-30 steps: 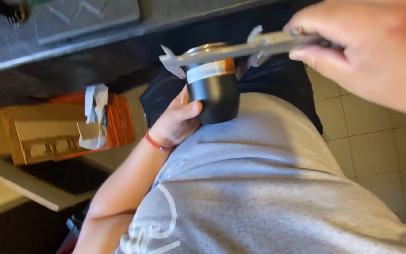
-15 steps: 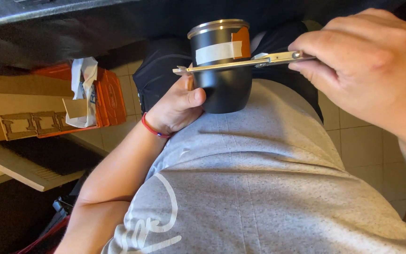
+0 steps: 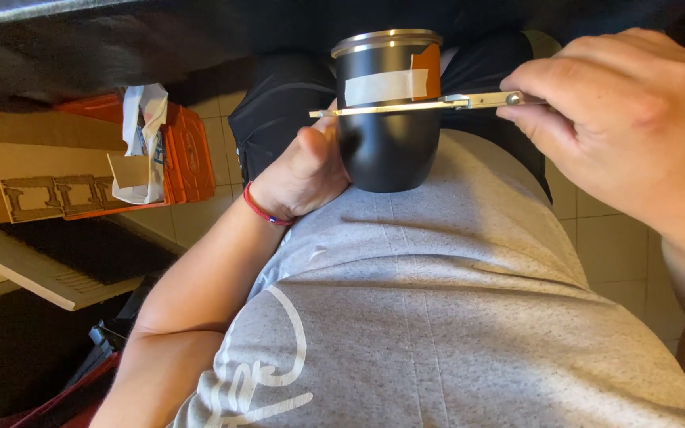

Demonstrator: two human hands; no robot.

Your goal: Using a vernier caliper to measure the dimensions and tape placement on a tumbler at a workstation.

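My left hand [image 3: 299, 170] grips the cup [image 3: 386, 111] resting against my shirt [image 3: 406, 317]; my right hand [image 3: 620, 119] lays a metal caliper [image 3: 430, 104] across it. A crate [image 3: 188, 150] sits on the floor [image 3: 612, 246], left.

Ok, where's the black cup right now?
In the head view the black cup sits top centre, gripped by the left hand, with the metal caliper from the right hand laid across it.

A grey speckled T-shirt [image 3: 453, 317] with a white looping print [image 3: 267, 361] is worn, over dark trousers [image 3: 279, 111]. A thin red string bracelet [image 3: 262, 210] with a small blue bead is seen at the left wrist. Both forearms are left bare.
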